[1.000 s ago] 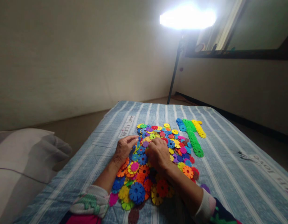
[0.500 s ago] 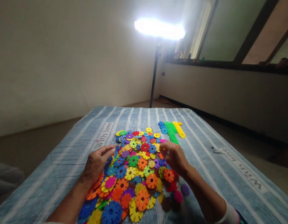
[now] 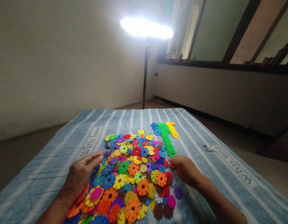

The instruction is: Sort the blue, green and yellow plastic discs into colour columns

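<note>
A spread-out heap of flower-shaped plastic discs [image 3: 133, 169] in many colours lies on the striped cloth. My left hand [image 3: 82, 172] rests at the heap's left edge, its fingers stretched forward and the thumb close beneath them; no disc shows clearly in it. On the right side, my right hand [image 3: 184, 169] is closed, fingertips down, with a bit of an orange disc [image 3: 172, 165] showing at them. Just beyond those fingertips is the near end of a green row of discs [image 3: 168, 145]. Its palm side is hidden.
Blue discs [image 3: 155, 129] and a yellow row [image 3: 173, 130] flank the green ones towards the far right. A purple disc [image 3: 178, 193] lies apart near my right forearm. Behind the cloth-covered surface [image 3: 125, 121] stands a bright lamp on a pole [image 3: 145, 74].
My right hand has moved right and nearer, from over the heap to its right edge, uncovering the green row's near end. My left hand stays at the left edge; the view has turned slightly right.
</note>
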`<move>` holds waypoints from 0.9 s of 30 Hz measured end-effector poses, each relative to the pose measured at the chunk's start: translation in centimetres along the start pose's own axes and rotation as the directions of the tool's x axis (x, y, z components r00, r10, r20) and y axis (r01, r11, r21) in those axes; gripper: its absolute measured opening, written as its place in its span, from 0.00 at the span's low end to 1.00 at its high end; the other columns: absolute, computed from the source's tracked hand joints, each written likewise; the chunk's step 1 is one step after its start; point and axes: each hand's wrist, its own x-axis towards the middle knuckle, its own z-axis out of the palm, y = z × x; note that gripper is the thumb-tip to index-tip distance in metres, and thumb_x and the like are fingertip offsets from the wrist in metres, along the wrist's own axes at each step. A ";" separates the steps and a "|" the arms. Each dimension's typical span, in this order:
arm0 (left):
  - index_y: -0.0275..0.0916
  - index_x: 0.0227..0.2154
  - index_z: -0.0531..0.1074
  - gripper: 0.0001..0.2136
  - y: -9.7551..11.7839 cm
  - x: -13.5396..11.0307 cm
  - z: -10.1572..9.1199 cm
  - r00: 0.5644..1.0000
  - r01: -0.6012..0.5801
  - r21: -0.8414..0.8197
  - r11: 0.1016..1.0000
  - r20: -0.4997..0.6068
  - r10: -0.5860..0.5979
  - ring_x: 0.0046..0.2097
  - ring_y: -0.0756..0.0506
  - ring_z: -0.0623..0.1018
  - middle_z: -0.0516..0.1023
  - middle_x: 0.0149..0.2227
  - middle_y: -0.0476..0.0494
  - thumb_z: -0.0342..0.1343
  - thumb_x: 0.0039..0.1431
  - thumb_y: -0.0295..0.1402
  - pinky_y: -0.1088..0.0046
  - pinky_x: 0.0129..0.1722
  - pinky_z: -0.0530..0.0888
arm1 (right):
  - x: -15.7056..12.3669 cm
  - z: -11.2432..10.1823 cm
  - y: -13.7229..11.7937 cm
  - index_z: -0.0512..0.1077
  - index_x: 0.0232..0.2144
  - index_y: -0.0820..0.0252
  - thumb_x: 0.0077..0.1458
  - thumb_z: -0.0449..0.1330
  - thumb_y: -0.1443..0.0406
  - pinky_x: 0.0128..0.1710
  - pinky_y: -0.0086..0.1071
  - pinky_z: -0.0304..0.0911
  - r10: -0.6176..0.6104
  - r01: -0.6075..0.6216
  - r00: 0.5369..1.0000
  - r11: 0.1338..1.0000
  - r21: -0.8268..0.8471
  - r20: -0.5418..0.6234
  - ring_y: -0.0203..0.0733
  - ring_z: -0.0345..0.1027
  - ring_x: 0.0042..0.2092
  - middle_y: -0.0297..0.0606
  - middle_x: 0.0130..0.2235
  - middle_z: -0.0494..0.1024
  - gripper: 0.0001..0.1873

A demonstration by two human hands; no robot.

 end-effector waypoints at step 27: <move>0.43 0.32 0.80 0.21 -0.9 0.8 0.3 0.997 0.069 0.075 0.995 0.033 -0.072 0.50 0.36 0.76 0.82 0.42 0.48 0.59 0.33 0.47 0.60 0.56 0.67 | 3.2 -1.7 11.3 0.75 0.26 0.59 0.46 0.54 0.73 0.32 0.27 0.58 0.106 -0.095 0.991 0.986 0.135 -0.081 0.38 0.70 0.32 0.34 0.27 0.77 0.11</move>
